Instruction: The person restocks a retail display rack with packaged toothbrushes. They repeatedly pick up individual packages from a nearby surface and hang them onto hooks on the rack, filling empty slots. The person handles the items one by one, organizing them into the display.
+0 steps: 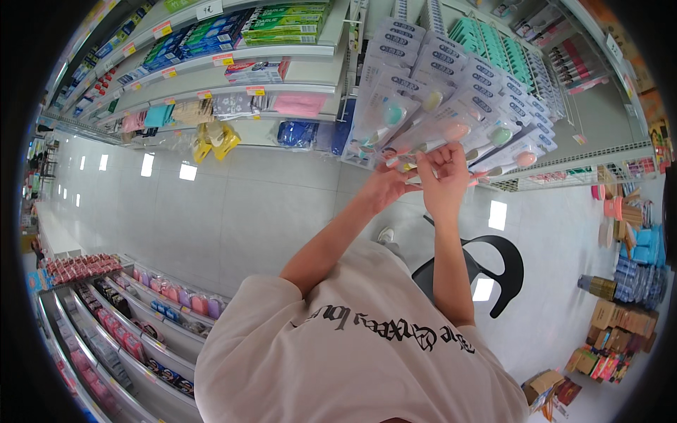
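My left hand (387, 186) is at the lower end of a hanging blister pack (441, 129) with a rounded peach-coloured part inside, its fingers curled around the bottom edge. Beside it, my right hand (445, 172) pinches the same lower end between thumb and fingers. Fingers hide part of what they grip. Similar packs hang close around: one with a turquoise part (394, 113) to the left, one with a green part (500, 136) to the right. Further back on the rack hang several mint-green packs (489, 50).
Shelves of boxed toothpaste (285, 24) and folded cloths (232, 104) stand to the left. A black chair (502, 254) is close on my right. Behind-left is another shelf unit (174, 357); stacked cardboard boxes (608, 317) line the far right of the tiled floor (254, 211).
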Demonstrator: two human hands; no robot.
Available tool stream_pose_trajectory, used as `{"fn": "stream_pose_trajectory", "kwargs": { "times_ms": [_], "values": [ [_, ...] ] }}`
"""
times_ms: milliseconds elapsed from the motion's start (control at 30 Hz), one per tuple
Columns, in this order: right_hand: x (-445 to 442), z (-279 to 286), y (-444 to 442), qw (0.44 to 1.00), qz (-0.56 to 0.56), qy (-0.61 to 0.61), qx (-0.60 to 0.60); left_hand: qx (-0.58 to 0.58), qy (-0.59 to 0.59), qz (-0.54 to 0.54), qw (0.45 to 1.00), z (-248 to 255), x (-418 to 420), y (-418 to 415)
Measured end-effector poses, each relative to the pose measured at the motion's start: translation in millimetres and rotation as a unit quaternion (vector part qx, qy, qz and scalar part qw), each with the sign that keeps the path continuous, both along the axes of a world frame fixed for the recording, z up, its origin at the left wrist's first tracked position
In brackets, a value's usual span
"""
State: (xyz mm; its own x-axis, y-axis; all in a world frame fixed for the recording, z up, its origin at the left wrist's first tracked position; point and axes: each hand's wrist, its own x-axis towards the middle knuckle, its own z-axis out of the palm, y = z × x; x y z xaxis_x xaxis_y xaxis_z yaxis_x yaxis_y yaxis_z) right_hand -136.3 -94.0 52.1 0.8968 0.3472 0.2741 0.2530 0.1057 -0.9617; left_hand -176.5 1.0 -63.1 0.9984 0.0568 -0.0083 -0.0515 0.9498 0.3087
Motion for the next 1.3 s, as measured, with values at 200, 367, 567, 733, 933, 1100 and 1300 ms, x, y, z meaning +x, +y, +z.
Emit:
{"fn": "stream_pose_trajectory", "kwargs": {
  "times_ms": [200, 367, 567, 733, 933, 1100, 1300],
  "values": [
    [9.3, 0.7, -17.6, 0.999, 0.017, -0.033, -0.022, 0.001, -0.003, -0.008, 1.0, -8.1, 4.2, -17.9],
    [12.4, 3.8, -29.0, 0.991, 0.045, -0.046, -0.119, -0.01, 0.021, 0.044, 0.999, -22.4, 10.0, -38.4],
    [-3.8, -7.1, -28.8, 0.979, 0.064, -0.097, -0.17, -0.003, 0.088, 0.089, 0.992, -41.5, -4.9, -41.2],
    [-34.9, -16.5, -36.7, 0.977, 0.056, -0.125, -0.161, -0.033, 0.086, 0.1, 0.991, -50.4, -42.3, -45.2],
    [-56.1, -20.2, -124.8, 0.979, 0.131, -0.035, -0.155, 0.052, 0.085, 0.089, 0.991, -78.9, -76.4, -38.7],
    [-47.8, -106.9, -170.7, 0.961, -0.033, 0.234, -0.143, 0.077, 0.097, 0.049, 0.991, -139.2, -101.3, -8.2],
    [-42.3, -362.8, -158.8, 0.896, -0.138, 0.393, -0.152, 0.034, 0.134, 0.009, 0.99, -250.2, -132.4, 23.1]
  ]
}}
